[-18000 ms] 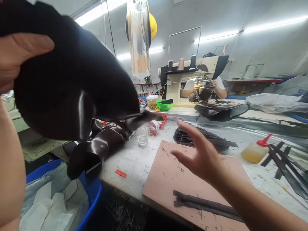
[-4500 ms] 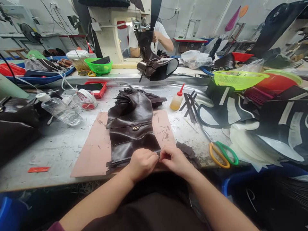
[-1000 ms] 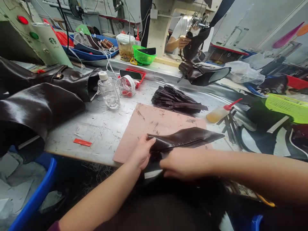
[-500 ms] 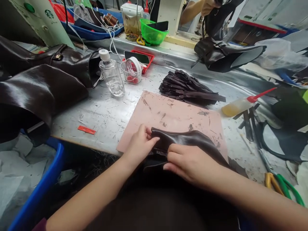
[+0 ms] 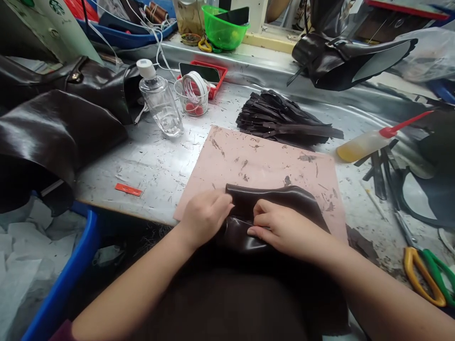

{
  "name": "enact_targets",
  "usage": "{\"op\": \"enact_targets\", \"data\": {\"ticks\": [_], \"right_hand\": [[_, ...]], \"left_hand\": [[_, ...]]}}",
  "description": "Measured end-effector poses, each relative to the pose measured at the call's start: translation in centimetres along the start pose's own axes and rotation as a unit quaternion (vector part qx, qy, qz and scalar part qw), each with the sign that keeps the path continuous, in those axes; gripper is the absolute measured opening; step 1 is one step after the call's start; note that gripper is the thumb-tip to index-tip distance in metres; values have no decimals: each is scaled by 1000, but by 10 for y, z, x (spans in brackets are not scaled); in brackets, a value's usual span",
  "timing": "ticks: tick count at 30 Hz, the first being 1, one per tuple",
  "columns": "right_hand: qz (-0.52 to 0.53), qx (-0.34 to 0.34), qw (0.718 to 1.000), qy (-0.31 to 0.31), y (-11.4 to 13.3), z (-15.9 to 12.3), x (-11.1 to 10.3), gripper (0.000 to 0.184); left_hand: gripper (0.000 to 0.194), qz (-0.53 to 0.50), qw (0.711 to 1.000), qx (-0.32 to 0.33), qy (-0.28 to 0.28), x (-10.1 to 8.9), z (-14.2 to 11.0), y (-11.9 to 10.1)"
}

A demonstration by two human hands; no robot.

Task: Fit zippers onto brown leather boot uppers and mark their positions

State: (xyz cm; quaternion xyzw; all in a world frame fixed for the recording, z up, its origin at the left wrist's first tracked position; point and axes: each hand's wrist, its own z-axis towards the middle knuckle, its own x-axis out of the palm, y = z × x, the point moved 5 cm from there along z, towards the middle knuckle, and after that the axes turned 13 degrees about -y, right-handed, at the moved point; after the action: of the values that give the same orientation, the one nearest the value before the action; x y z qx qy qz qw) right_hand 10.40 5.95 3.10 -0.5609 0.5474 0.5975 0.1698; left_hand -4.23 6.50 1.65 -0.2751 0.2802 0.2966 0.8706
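Note:
A dark brown leather boot shaft piece (image 5: 277, 196) lies folded over the near edge of a pink cutting mat (image 5: 256, 158), its lower part hanging toward my lap. My left hand (image 5: 208, 213) pinches its left end, fingers curled over the edge. Further right, my right hand (image 5: 280, 222) is closed on the middle of the same leather, thumb and fingers along a fold or seam. What lies between the fingertips is hidden. Behind the mat is a heap of dark zipper strips (image 5: 280, 121).
Brown boots (image 5: 53, 123) lie at left above a blue bin (image 5: 76, 255) of scraps. A clear bottle (image 5: 159, 102), plastic cup (image 5: 194, 97) and red blade packet (image 5: 128, 189) stand or lie nearby. At right are a glue bottle (image 5: 366, 144) and scissors (image 5: 424, 277).
The leather's near flap has turned up, showing a glossy face below the fold. My left hand has rolled its fingers over the edge. The view has shifted slightly.

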Motion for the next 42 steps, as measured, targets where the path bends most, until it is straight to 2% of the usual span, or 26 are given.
{"op": "enact_targets", "data": {"ticks": [2,5,8,14,16,20,21,25,30,33,42], "right_hand": [[37,12,999,6,-5,0,0,31],[80,26,996,6,-11,-1,0,31],[93,27,995,1,-12,-2,0,30],[74,17,997,6,-7,-3,-2,29],[63,12,998,6,-4,-3,-2,28],[-6,-19,1000,13,6,-2,1,28],[-30,-30,999,16,8,-1,2,28],[-98,-53,994,23,15,3,6,27],[-150,-58,987,27,18,6,8,25],[-148,-59,987,17,18,7,8,25],[-169,-54,984,-14,18,8,8,27]], "left_hand": [[13,-89,995,47,-19,-10,-10,-2],[11,-156,985,55,53,-15,-21,-1],[7,-126,983,98,94,-17,-21,-3],[21,-56,958,253,119,-15,-12,-12],[21,-60,951,272,135,-15,-12,-10],[25,-61,938,266,212,-12,-19,-5],[25,-54,937,274,212,-14,-21,-5],[20,-21,946,301,116,-28,-31,-7],[16,-27,982,184,41,-36,-40,-8],[25,-6,988,151,15,-34,-44,-11],[25,8,992,123,-20,-34,-48,-12]]}}
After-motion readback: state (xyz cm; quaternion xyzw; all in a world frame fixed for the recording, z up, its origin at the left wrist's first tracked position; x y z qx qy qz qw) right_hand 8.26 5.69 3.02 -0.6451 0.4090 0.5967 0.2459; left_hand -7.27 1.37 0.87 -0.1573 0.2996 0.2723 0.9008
